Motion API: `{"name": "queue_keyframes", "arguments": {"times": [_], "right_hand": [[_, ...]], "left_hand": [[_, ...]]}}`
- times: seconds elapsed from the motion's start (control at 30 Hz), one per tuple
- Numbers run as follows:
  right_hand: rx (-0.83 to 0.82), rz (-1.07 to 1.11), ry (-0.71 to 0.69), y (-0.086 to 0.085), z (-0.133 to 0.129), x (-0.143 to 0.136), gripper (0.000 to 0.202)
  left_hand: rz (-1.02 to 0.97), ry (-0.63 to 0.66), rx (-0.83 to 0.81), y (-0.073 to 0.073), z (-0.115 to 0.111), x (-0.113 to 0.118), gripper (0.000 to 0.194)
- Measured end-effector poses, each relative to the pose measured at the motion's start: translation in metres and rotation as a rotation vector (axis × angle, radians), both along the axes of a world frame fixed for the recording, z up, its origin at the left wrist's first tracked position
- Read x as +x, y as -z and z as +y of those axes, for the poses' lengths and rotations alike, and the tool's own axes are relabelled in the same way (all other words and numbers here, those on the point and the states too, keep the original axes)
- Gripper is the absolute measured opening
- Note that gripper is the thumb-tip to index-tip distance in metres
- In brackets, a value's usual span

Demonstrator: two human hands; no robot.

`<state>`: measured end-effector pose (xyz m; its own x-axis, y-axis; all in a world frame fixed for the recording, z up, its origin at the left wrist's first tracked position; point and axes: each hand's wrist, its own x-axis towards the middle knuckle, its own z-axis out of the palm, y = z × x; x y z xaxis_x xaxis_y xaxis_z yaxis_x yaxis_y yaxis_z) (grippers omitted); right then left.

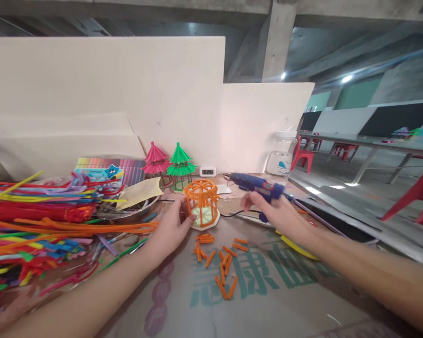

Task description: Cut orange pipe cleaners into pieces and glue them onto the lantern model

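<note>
My left hand (176,225) grips the left side of a small round pavilion frame (202,188) made of orange pipe cleaners, its thumb near the pale base. Short orange strips stick out on the frame's upper right side. My right hand (268,209) is closed round the handle of a blue hot glue gun (255,183), whose nozzle points left, above and to the right of the frame. A gap separates the nozzle from the frame. Several short cut pieces of orange pipe cleaner (225,263) lie scattered on the table in front of the frame.
Bundles of coloured pipe cleaners (38,211) crowd the left, beside a metal tray (144,209) and a marker set (109,171). Behind stand pink (155,159) and green (178,164) finished pavilions, a small digital clock (207,172) and a clear bottle (281,155). A dark phone-like slab (333,218) lies right.
</note>
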<state>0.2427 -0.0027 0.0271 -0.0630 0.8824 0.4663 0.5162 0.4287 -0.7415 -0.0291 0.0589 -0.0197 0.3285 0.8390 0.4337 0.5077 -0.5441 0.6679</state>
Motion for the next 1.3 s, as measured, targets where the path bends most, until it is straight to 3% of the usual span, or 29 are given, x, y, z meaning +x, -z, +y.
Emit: {"name": "queue_keyframes", "arguments": {"times": [0.07, 0.13, 0.27, 0.37, 0.5, 0.63, 0.77, 0.83, 0.9, 1.0, 1.2, 1.3], "right_hand": [[-0.094, -0.098, -0.021, -0.009, 0.031, 0.006, 0.042], [-0.175, -0.263, 0.127, -0.012, 0.066, 0.010, 0.035], [-0.251, -0.338, 0.234, -0.001, 0.123, 0.005, 0.024], [-0.271, -0.364, 0.250, 0.013, 0.146, -0.003, 0.026], [-0.300, -0.428, 0.237, 0.023, 0.157, 0.000, 0.033], [-0.279, -0.540, 0.218, 0.013, 0.142, 0.021, 0.031], [-0.186, -0.614, 0.193, 0.001, 0.092, 0.034, 0.027], [-0.170, -0.577, 0.093, 0.000, 0.059, 0.031, 0.030], [-0.265, -0.525, -0.088, 0.001, 0.029, 0.023, 0.028], [-0.325, -0.521, -0.229, 0.006, 0.000, 0.009, 0.022], [-0.138, -0.633, -0.211, 0.022, -0.011, -0.004, 0.009], [-0.071, -0.553, -0.201, 0.022, -0.015, -0.008, 0.007]], "left_hand": [[-0.011, -0.003, -0.004, 0.001, 0.001, 0.000, 0.033], [-0.022, -0.011, 0.002, 0.002, 0.002, -0.001, 0.035], [-0.039, -0.023, 0.020, 0.001, 0.003, -0.001, 0.036], [-0.035, -0.023, 0.017, 0.001, 0.003, 0.000, 0.036], [-0.010, -0.028, -0.010, 0.000, 0.001, 0.001, 0.036], [0.000, -0.026, -0.043, -0.003, -0.002, 0.003, 0.033], [0.002, -0.016, -0.048, -0.004, -0.002, 0.004, 0.035], [0.004, -0.009, -0.035, -0.004, -0.002, 0.004, 0.036], [0.001, -0.005, -0.031, -0.004, -0.002, 0.004, 0.036], [0.015, -0.017, -0.032, -0.003, -0.002, 0.003, 0.035], [0.031, -0.031, -0.021, -0.003, -0.002, 0.002, 0.028], [0.003, -0.023, -0.024, -0.003, -0.003, 0.003, 0.027]]}}
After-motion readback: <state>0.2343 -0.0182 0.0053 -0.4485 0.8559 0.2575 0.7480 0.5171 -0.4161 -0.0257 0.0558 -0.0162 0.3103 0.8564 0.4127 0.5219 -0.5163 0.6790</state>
